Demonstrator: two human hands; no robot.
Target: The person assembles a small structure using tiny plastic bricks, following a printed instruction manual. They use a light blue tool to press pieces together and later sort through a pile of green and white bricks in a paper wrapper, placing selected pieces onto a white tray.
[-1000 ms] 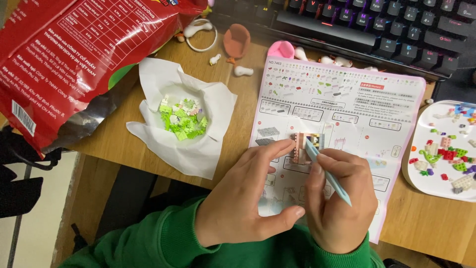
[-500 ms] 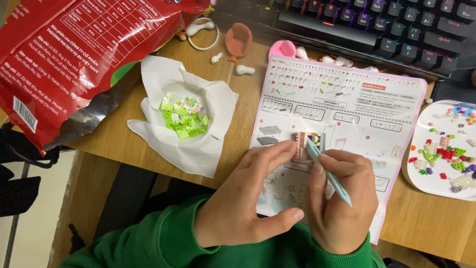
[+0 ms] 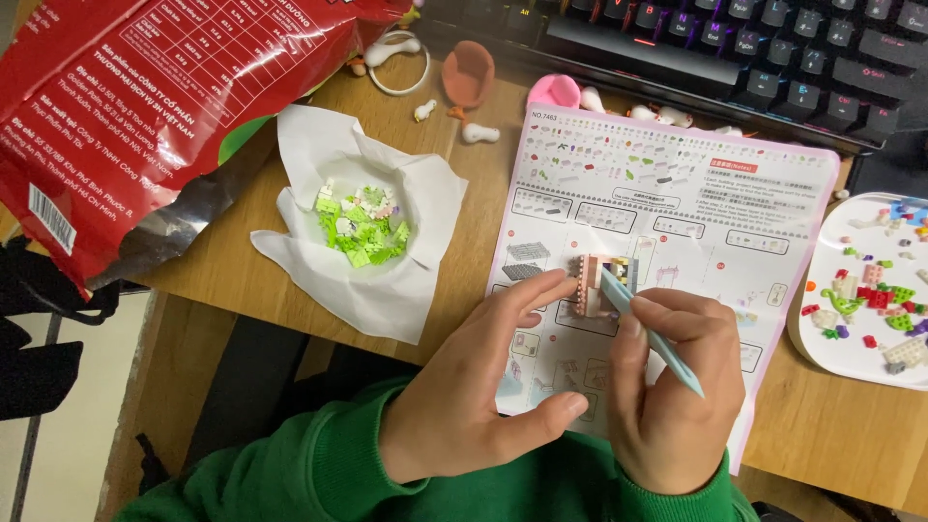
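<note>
A small pink brick model (image 3: pixel 592 282) stands on a pink-edged instruction sheet (image 3: pixel 677 193) on the wooden desk (image 3: pixel 242 280). The fingertips of my left hand (image 3: pixel 483 387) steady the model from its left side. My right hand (image 3: pixel 672 387) grips pale blue tweezers (image 3: pixel 650 329), and their tip touches the model's top right. Both sleeves are green.
A white tissue (image 3: pixel 387 290) with several tiny green bricks (image 3: pixel 362 227) lies to the left. A big red snack bag (image 3: pixel 145 106) covers the far left. A white plate (image 3: pixel 822 338) of mixed bricks sits at the right. A black keyboard (image 3: pixel 754 48) runs along the back.
</note>
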